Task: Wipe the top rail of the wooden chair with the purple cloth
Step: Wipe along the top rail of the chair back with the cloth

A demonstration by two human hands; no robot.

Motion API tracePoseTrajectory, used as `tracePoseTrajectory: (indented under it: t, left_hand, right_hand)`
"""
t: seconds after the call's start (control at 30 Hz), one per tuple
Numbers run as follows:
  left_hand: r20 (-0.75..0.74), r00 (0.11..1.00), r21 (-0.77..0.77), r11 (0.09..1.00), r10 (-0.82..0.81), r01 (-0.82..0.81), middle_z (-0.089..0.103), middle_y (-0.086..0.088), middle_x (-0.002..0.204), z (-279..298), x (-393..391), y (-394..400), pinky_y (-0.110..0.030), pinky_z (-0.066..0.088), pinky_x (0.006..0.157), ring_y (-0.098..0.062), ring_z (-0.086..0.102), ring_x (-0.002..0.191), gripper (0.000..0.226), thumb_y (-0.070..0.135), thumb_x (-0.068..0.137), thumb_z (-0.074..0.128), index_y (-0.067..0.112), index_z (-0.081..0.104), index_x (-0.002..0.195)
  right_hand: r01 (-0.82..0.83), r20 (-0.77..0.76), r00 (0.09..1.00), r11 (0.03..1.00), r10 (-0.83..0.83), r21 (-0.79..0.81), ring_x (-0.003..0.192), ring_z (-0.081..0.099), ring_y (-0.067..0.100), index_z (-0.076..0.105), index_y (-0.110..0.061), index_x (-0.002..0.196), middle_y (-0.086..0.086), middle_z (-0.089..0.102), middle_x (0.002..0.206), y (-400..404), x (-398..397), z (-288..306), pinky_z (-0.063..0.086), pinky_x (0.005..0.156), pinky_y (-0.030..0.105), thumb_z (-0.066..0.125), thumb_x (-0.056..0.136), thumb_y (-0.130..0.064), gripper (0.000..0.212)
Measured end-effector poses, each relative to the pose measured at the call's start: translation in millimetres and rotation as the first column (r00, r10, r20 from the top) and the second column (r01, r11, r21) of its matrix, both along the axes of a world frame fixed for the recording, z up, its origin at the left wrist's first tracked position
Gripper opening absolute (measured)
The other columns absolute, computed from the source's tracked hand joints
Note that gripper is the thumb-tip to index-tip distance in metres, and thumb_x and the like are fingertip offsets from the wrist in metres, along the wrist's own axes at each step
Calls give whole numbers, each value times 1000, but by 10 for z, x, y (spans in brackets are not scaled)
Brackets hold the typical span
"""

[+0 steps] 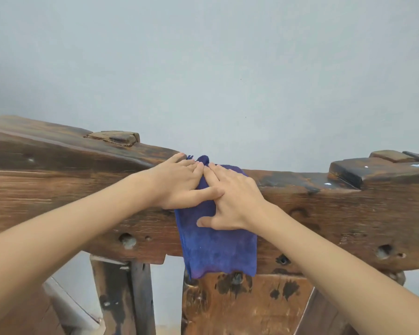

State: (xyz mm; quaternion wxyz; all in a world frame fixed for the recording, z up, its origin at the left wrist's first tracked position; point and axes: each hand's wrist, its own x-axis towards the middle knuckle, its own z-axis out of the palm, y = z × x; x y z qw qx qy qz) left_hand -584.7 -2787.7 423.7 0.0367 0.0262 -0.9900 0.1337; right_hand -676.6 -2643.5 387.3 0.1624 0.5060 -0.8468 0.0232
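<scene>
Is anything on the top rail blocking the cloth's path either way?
Both hands, left hand and right hand, press the purple cloth onto the top rail. Raised wooden blocks sit at left and right.

Purple cloth (218, 243), dark-stained brown rail (70, 189)

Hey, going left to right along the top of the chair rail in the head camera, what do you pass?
Raised wooden peg → left hand → purple cloth under the right hand → bare dip of the top rail → raised wooden block.
</scene>
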Motion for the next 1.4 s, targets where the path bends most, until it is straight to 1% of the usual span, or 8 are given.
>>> tracePoseTrajectory:
  t: [0.13,0.27,0.6,0.73,0.93,1.1,1.23,1.4]
  left_hand:
    - [149,981,-141,984,128,-107,21,-14,168,-17,-16,71,-59,2,126,-24,12,158,117,74,79,46,-2,9,160]
    - [197,953,-99,972,228,-212,37,-7,159,104,-257,142,-71,8,120,-22,23,154,125,76,66,69,5,22,157]
    - [236,938,-106,966,255,-236,64,3,121,195,-549,-40,-49,27,119,-21,51,124,122,92,31,70,19,56,127]
    - [140,964,-123,970,225,-209,65,2,125,121,-485,-6,-46,22,123,-21,53,128,122,92,37,67,14,55,129]
    - [26,986,-66,984,166,-164,61,-2,134,47,-350,224,-38,26,124,-22,54,131,122,88,47,73,8,47,136]
    - [-24,994,-180,978,102,-105,57,-8,128,-98,-403,590,-36,37,112,-24,54,120,107,67,62,80,2,43,140]
    - [-43,997,-167,984,61,-68,62,-3,117,-69,-515,627,-31,44,92,-21,58,108,90,65,62,81,9,54,126]
    - [116,986,53,991,119,-125,58,-2,122,74,-719,486,-36,49,104,-23,57,113,114,75,43,85,10,50,129]
  right_hand:
    - [-56,-22,998,998,56,0,155,28,18,23,-12,161,5,31,167,-48,-52,2,32,118,35,71,72,-75,119]
    - [-44,98,994,999,45,-3,127,55,17,41,-21,148,-6,57,137,-229,-200,152,47,88,37,77,58,-76,111]
    - [-138,555,830,986,62,98,99,70,12,62,-26,110,-8,73,106,-495,-586,407,55,90,32,93,62,-47,61]
    - [-92,521,852,995,57,42,100,67,9,59,-37,111,-17,70,107,-381,-435,398,54,91,33,90,54,-63,69]
    - [19,120,993,995,-7,-102,133,53,12,48,-30,142,-14,59,139,-34,-263,106,49,92,40,60,72,-77,85]
    - [7,17,1000,988,-4,-154,154,27,9,32,-25,159,-6,35,166,353,-268,-101,27,119,27,63,78,-75,101]
    - [11,11,1000,988,-9,-154,151,34,8,38,-25,156,-7,43,161,380,-336,-87,37,113,31,68,70,-78,105]
    - [54,209,977,999,-52,-4,121,59,14,49,-31,138,-15,61,131,243,-531,207,52,91,39,71,54,-85,102]
